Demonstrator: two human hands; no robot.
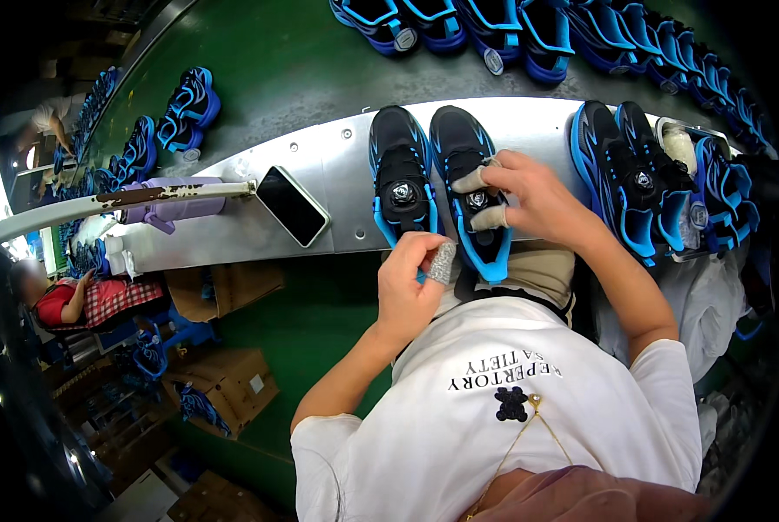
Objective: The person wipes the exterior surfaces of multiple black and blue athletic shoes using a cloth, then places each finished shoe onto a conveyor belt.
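Two black sneakers with bright blue edging lie side by side on the metal ledge, toes pointing away from me. The left sneaker has a round dial on its tongue. My left hand is closed at its heel, with a bit of blue showing between the fingers. A grey cover wraps one fingertip. On the right sneaker, the thumb and a finger of my right hand sit on either side of the dial. Pale covers wrap those fingertips. The heel of this sneaker points toward my lap.
The metal ledge carries a phone, a purple bottle and more sneakers at right, beside a tray. A curved, chipped metal bar crosses at left. Beyond, shoes line the green belt. Cardboard boxes and a seated person are lower left.
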